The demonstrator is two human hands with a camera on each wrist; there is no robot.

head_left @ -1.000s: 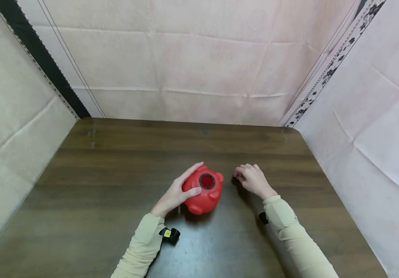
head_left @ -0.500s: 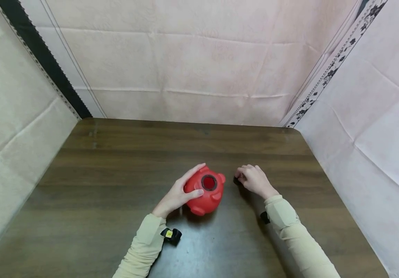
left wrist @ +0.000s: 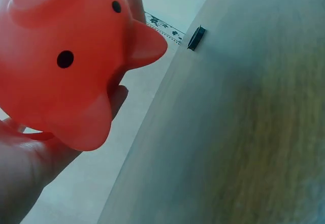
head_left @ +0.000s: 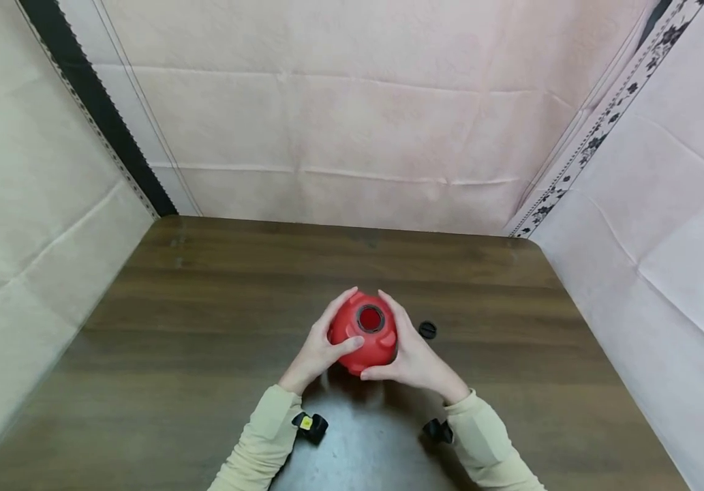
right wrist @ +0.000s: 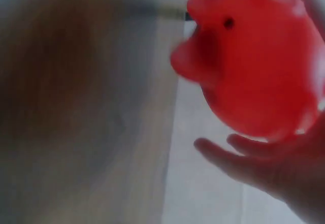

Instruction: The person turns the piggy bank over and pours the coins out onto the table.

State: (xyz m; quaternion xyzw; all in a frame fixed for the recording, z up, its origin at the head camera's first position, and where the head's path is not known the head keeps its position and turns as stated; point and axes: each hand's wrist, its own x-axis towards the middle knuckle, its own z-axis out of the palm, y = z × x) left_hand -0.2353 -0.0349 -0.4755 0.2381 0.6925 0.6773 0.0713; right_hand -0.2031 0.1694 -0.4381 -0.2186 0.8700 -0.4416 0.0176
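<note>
Piggy bank [head_left: 375, 350], red, is held between left hand [head_left: 321, 348] and right hand [head_left: 413, 358], whose curled fingers and thumbs cup its sides. Uncapping looks done: its hole [head_left: 370, 318] is bare, the black cap [head_left: 428, 330] lying on the table [head_left: 161, 395] just right of the grip. Refitting it appears undone.

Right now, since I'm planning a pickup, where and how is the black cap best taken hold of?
I'd pinch the cap by opposite sides of its rim, from above and the right: it's a low disc lying flat on the table, with the pig to its left.
</note>
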